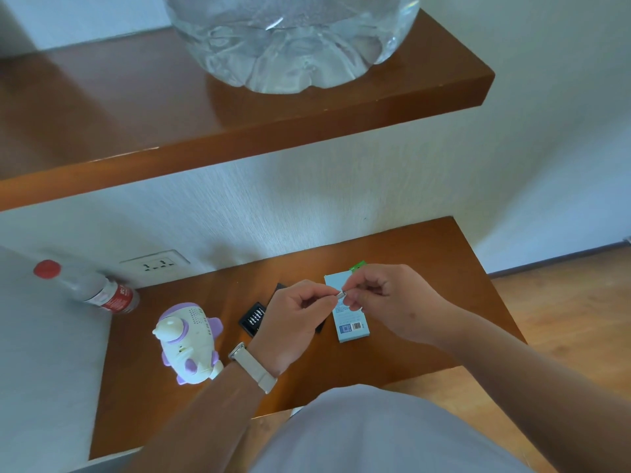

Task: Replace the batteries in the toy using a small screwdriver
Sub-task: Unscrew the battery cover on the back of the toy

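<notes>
Purple-and-white, the toy (187, 343) lies untouched on the wooden table (426, 268), left of our hands. Our left hand (297, 314) and right hand (379, 298) both pinch a small silvery piece (340, 295), perhaps a screwdriver bit, above the black bit case (253, 318). We judge it early: unscrewing and battery swap remain.

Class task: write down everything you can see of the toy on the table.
The toy is a rounded, rocket-like figure of glossy white plastic with purple fins and a purple ring behind its white snout. Small speaker holes dot its upper body. It lies on the table, left of both hands. Neither the left hand nor the right hand touches it; both pinch a metal piece.
</notes>
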Action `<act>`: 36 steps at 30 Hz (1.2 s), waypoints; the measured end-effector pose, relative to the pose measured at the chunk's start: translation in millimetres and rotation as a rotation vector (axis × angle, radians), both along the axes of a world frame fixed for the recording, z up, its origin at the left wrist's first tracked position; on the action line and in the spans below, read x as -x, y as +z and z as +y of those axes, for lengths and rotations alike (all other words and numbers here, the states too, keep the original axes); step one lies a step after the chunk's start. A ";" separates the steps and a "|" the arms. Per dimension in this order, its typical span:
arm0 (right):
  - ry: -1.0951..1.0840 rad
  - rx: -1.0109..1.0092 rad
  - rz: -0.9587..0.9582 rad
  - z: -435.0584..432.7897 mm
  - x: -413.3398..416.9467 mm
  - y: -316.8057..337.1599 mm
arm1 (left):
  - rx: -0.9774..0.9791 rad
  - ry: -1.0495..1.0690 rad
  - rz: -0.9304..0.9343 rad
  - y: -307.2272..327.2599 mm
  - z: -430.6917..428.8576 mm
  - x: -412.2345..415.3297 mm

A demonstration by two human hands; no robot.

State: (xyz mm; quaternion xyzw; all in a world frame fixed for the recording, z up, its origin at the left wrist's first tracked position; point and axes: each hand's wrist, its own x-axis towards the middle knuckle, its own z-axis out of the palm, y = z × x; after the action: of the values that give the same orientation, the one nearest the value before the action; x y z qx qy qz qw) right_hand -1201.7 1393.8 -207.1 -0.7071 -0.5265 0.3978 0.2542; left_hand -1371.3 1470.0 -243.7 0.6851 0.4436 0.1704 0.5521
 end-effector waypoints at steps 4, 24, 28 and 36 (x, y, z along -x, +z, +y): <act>0.012 0.021 0.038 0.0 -1.7 -1.3 | 0.035 -0.033 -0.008 0.6 1.0 3.3; 0.010 0.002 0.138 12.3 11.9 -18.0 | -0.162 -0.002 -0.007 -4.3 -4.7 18.1; -0.024 -0.049 0.237 12.5 9.1 -22.1 | -0.110 0.050 -0.023 -3.3 -7.1 18.7; -0.023 -0.093 0.281 16.8 15.0 -28.8 | 0.070 0.353 -0.167 5.0 -7.1 22.6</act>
State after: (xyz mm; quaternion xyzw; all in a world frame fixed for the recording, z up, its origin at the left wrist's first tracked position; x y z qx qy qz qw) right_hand -1216.7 1410.6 -235.9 -0.6378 -0.4956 0.4651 0.3623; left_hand -1394.0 1462.9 -238.7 0.5605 0.5151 0.3052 0.5721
